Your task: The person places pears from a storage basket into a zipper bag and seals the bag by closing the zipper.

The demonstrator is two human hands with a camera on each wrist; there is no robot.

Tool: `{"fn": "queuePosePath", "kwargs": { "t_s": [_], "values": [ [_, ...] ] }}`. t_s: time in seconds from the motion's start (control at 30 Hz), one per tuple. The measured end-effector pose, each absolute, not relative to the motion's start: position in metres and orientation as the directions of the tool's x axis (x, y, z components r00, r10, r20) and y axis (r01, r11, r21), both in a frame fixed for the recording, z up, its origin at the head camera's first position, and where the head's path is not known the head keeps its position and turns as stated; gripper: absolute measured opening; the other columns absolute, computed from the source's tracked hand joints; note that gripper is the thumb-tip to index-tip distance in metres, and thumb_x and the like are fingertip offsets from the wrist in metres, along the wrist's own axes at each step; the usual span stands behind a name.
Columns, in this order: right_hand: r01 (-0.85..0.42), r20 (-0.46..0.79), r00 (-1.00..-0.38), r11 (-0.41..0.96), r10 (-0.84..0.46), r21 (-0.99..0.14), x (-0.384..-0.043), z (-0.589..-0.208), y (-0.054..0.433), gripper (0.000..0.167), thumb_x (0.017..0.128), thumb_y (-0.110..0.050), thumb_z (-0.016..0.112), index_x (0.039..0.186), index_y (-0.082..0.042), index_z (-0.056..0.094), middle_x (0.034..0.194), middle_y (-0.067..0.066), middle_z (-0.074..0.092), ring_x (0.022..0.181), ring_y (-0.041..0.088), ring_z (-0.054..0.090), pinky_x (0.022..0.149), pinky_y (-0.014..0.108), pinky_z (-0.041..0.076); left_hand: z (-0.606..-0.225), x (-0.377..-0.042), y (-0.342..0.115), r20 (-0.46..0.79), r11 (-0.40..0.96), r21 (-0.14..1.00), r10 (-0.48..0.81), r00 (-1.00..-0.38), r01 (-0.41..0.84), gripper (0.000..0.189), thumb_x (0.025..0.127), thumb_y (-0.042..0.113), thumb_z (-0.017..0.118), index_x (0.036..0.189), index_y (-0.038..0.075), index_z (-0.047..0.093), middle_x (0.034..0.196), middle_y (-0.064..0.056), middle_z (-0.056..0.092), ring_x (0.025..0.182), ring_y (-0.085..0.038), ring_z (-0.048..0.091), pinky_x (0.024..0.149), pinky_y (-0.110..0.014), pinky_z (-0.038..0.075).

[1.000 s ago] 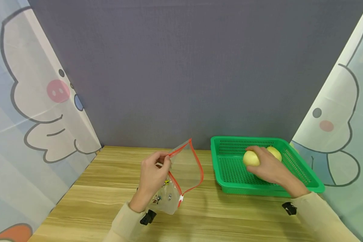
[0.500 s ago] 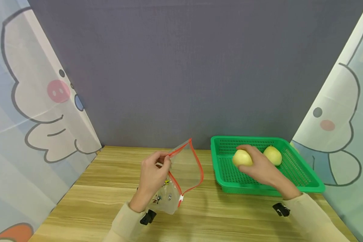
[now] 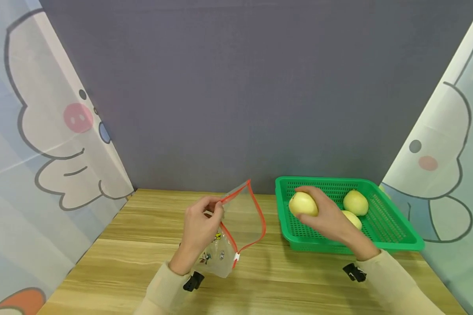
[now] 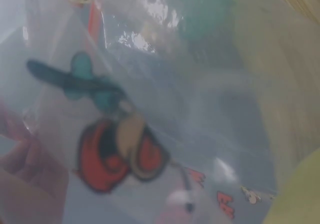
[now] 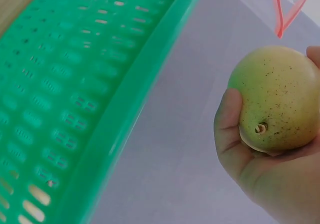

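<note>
In the head view, my left hand (image 3: 200, 222) pinches the rim of a clear zip bag (image 3: 242, 221) with red zip edges. The bag's mouth gapes to the right, and a white slider (image 3: 237, 257) sits low on the zip. My right hand (image 3: 325, 216) grips a yellow-green mango (image 3: 302, 204) over the left part of the green basket (image 3: 348, 250). Dark specks and a short stem nub show on this mango (image 5: 280, 101) in the right wrist view. The bag's printed film (image 4: 200, 108) fills most of the left wrist view, blurred.
Two more mangoes lie in the basket: one at the back right (image 3: 356, 202), another mango (image 3: 352, 219) partly behind my right hand. A wooden table (image 3: 142, 253) lies beneath everything. Behind it stands a grey backdrop (image 3: 205, 96), with cartoon-printed curtains (image 3: 59, 144) at the sides.
My right hand has moved left with the mango, toward the bag, uncovering the other mangoes in the basket. My left hand and the bag have hardly moved.
</note>
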State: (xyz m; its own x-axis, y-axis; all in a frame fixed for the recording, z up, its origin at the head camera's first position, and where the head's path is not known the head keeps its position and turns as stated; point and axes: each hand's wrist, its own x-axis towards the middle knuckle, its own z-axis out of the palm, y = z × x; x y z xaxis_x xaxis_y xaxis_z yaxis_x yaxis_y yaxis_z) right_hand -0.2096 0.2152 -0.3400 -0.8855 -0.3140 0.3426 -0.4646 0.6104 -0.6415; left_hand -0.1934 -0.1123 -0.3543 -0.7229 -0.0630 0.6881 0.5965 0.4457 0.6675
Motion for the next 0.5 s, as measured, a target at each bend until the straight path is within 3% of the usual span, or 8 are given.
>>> {"fn": "queuePosePath", "kwargs": {
  "t_s": [0.5],
  "values": [
    [-0.492,0.335,-0.869,0.573,-0.364,-0.656,-0.208,-0.34,0.193,0.062,0.09,-0.017,0.071,0.148,-0.014,0.046,0.144,0.013,0.046,0.097,0.027,0.059,0.068,0.038,0.052,-0.355,-0.193,-0.113,0.703,0.447,0.654,-0.058,-0.709,0.611,0.014,0.088,-0.001,0.066,0.094,0.006,0.077,0.072,0.005,0.068,0.064,-0.01,0.064,0.053,-0.027,0.055]
  ]
}}
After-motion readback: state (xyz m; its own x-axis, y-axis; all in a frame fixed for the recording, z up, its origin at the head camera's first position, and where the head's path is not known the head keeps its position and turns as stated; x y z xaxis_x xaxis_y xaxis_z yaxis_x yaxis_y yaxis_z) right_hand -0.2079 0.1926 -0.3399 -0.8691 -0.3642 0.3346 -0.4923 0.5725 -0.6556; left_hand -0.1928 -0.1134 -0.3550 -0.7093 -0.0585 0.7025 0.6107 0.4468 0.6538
